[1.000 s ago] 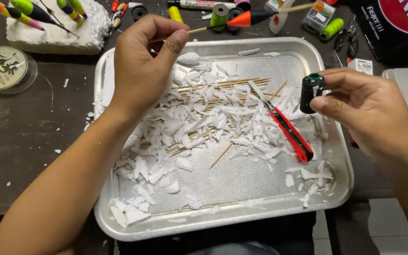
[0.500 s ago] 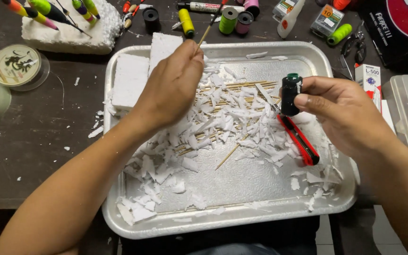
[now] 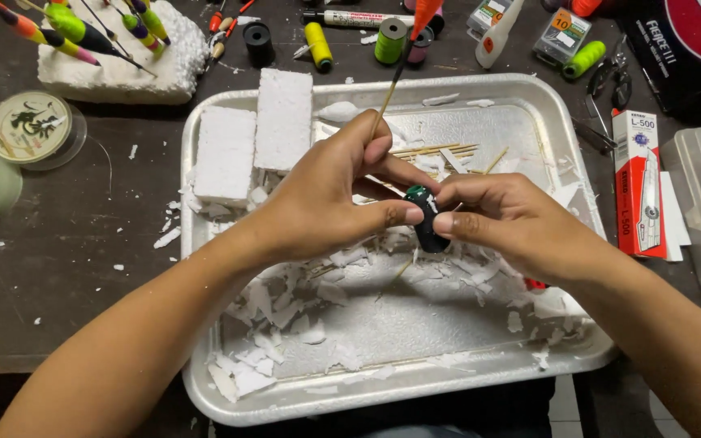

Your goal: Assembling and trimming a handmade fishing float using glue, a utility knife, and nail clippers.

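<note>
Left hand [image 3: 326,199]: fingers curled, pinching a thin float stick [image 3: 391,81] with an orange tip; thumb touches the dark spool [image 3: 427,219].
Right hand [image 3: 513,223]: closed around the dark spool, fingertips meeting the left thumb.
Spool: small, dark cylinder, held above the middle of the metal tray [image 3: 204,381].
Tray: shallow, silvery, littered with white foam shavings [image 3: 285,308] and thin sticks.
Foam blocks [image 3: 257,142]: two rough white slabs in the tray's far left corner.
Beyond the tray: thread spools [image 3: 318,45], a marker.

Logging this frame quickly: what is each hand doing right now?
Left hand: closed, pinching a thin stick with an orange tip.
Right hand: closed on a small dark spool.
</note>
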